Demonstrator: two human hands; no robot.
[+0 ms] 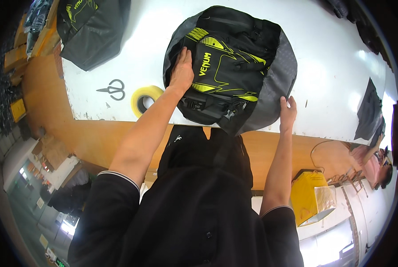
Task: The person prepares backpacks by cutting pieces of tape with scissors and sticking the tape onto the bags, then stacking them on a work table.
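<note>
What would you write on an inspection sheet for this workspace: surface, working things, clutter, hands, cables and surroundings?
Surface: white table, scuffed along its near edge.
Job's things: black-and-yellow backpack, partly wrapped by a dark grey cover.
Clutter: scissors, yellow tape roll, another dark bag at upper left.
Hands: left hand flat on the backpack; right hand at the cover's edge, grip unclear.
Cables: thin cord-like line near the yellow box.
Surroundings: another person at right.

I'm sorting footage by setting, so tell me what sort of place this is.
Probably a bag workshop or packing room: a black-and-green backpack, with scissors and yellow tape on the same worktable.
</note>
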